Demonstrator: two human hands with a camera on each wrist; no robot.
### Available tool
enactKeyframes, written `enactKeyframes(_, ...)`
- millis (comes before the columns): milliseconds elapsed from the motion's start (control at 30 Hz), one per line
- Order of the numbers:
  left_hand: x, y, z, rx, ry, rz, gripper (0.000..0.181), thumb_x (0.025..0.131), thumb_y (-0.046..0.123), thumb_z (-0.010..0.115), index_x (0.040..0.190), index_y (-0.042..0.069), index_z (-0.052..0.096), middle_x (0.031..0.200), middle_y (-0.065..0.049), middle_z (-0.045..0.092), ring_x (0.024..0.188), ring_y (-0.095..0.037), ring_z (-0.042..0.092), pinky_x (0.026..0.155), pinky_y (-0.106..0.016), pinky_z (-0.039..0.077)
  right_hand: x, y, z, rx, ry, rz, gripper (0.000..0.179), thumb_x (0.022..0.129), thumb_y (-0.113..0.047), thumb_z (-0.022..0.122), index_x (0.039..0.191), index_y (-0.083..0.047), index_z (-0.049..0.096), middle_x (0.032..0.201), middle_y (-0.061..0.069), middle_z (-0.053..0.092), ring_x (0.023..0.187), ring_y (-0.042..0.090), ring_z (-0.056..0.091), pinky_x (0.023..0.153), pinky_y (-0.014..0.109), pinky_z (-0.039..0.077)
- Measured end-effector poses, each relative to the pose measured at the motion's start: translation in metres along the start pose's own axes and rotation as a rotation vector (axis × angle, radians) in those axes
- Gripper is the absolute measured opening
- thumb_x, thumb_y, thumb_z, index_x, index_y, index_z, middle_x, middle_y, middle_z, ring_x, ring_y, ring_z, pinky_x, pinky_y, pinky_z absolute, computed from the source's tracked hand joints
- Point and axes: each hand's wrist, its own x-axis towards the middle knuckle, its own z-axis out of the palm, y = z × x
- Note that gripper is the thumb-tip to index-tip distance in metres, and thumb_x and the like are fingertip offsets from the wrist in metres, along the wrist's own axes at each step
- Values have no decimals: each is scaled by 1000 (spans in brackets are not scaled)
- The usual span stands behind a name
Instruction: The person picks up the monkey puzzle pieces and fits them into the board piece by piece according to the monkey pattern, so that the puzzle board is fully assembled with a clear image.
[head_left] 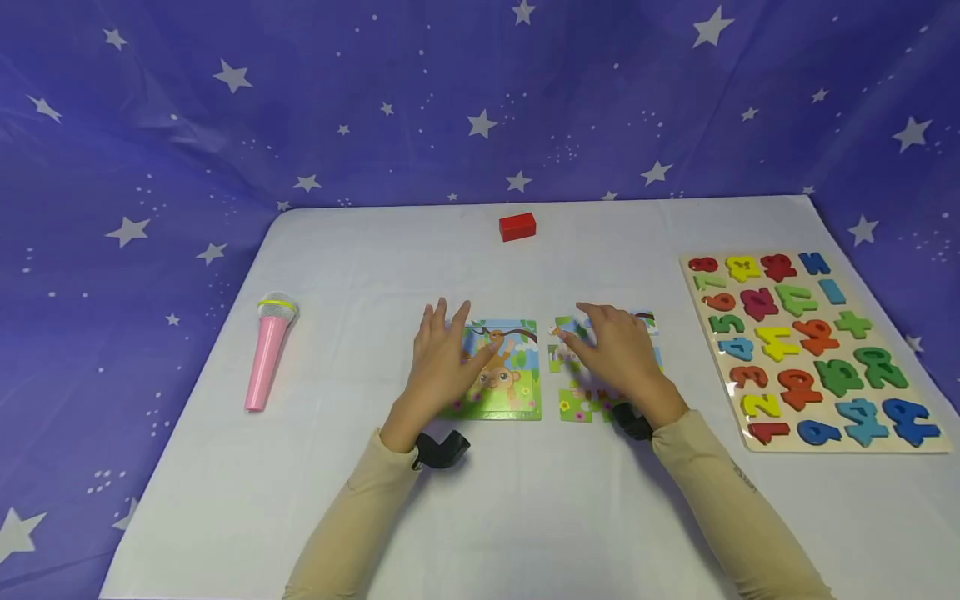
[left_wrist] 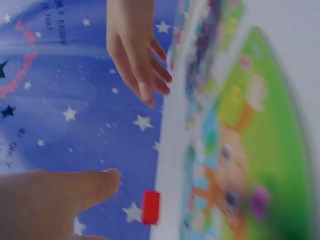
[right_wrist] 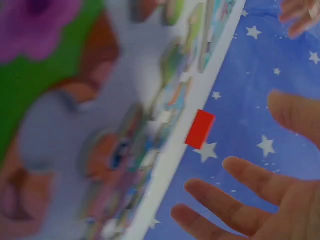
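Where the starry backdrop (head_left: 480, 92) meets the desk (head_left: 390, 258): hard edge straight across the upper middle of the frame, sides slanting out toward lower left and lower right. Lots of white surface in the lower middle, so sliding stuff that way seems safest imo.

Number board (head_left: 827, 312): takes up the right side of the frame, pretty close to the desk's right edge, so I wouldn't sweep that way. Its shapes look seated, nothing to do there afaict.

Left hand (head_left: 442, 367): just left of center, fingers and thumb spread over the left part of the puzzle board (head_left: 525, 392), gripping nothing. Can't tell if it's touching.

Right hand (head_left: 622, 354): right of center, also spread, nothing pinched that I can see, covering a bunch of the loose pieces (head_left: 575, 405).

Puzzle board: just below center, flat, monkey picture showing. No joints visible to me, so I'd guess nothing's fitted yet, but part is hidden.

Loose pieces: right beside the board, narrow gap, rough block shape. My read: laid out, fitting all left to go.

Pink microphone (head_left: 267, 354): left side, well apart, good room before the left hand.

Red block (head_left: 517, 227): upper middle, near the back edge, out of the way.
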Motion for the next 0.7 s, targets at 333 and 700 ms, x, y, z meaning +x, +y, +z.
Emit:
enactKeyframes(333, -18, -55, 4, -138, -97, -106, 99, 74, 49, 68, 144, 4, 15, 150, -23, 12, 140, -39, 5, 110, -59, 8, 9, 15, 5, 177, -39, 119, 37, 87, -37, 57, 104, -4, 61, 90, 14, 64, 80, 27, 60, 70, 41, 48)
enactKeyframes(700, -29, -76, 14, -101, -143, -6, 117, 58, 50, 80, 146, 13, 14, 152, -19, -4, 140, -36, -13, 112, -53, -6, 29, 17, 0, 185, -205, 130, 45, 85, -33, 60, 117, -2, 56, 107, 19, 57, 100, 32, 51, 86, 46, 42)
